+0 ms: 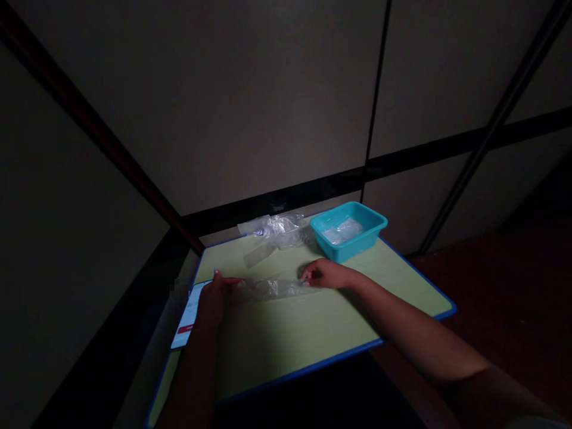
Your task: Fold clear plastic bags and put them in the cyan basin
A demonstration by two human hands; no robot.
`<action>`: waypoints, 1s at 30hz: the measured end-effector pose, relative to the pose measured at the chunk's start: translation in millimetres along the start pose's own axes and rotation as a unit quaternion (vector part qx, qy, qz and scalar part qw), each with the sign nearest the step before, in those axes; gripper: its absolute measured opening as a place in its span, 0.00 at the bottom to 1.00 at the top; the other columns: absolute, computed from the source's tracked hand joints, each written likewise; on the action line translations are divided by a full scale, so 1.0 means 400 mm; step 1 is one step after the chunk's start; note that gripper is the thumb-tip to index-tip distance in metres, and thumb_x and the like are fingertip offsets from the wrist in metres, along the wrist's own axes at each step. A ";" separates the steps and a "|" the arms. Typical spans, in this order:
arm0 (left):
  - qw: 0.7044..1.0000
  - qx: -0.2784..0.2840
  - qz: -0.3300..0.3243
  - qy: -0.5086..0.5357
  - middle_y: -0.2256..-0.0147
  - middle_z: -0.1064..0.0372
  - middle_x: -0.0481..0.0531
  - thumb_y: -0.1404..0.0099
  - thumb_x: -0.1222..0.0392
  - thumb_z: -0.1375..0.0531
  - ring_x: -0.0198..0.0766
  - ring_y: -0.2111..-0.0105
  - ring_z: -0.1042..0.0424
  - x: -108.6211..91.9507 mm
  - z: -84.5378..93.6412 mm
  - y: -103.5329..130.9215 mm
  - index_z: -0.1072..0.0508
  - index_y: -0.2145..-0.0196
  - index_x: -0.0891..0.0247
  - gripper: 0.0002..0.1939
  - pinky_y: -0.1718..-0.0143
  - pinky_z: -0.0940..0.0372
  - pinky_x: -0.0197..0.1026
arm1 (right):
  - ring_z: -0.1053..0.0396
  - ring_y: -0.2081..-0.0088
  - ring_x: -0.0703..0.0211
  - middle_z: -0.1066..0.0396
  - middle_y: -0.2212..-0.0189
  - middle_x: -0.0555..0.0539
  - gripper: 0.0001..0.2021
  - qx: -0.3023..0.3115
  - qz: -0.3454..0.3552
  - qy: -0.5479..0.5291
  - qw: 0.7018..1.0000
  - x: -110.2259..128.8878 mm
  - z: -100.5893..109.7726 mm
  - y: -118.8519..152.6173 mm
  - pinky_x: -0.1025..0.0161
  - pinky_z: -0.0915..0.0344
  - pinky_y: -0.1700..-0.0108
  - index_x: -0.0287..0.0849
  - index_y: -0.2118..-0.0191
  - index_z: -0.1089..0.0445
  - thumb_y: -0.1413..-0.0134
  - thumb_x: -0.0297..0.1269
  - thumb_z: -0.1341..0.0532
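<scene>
A clear plastic bag (pixel 272 289) is stretched sideways just over the pale yellow tabletop. Its left end is at the fingers of my left hand (pixel 215 293), which pinch it with the thumb raised. My right hand (pixel 322 274) grips the other end between thumb and curled fingers. Behind the bag lies a loose heap of clear plastic bags (pixel 281 225). A turquoise basin (pixel 353 247) stands behind my right hand, with flat clear plastic packets (pixel 343 230) inside.
A phone with a lit screen (pixel 190 314) lies at the table's left edge, partly behind my left wrist. The table (pixel 286 351) has a blue rim. Panelled wall or cupboard doors (pixel 277 107) rise right behind it.
</scene>
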State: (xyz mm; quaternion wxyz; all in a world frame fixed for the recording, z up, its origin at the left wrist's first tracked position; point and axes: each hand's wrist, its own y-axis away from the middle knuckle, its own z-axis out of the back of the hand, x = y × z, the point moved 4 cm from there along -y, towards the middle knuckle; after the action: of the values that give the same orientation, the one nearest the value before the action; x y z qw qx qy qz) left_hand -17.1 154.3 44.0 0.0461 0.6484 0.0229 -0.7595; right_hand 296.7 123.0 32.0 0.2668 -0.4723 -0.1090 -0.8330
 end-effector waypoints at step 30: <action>0.996 -0.035 0.015 0.082 0.55 0.24 0.63 0.45 0.35 0.39 0.45 0.61 0.23 0.020 -0.017 0.009 0.21 0.63 0.68 0.30 0.58 0.30 0.45 | 0.32 0.69 0.60 0.26 0.70 0.46 0.07 -0.137 -0.042 0.217 0.966 0.011 0.008 -0.029 0.67 0.43 0.66 0.39 0.68 0.28 0.45 0.28 0.44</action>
State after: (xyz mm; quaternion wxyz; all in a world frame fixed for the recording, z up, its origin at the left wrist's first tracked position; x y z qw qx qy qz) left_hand -11.4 150.9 35.1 0.0777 0.7069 0.0431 -0.7017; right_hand 291.0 132.6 38.2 0.1814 -0.3072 0.0468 -0.9330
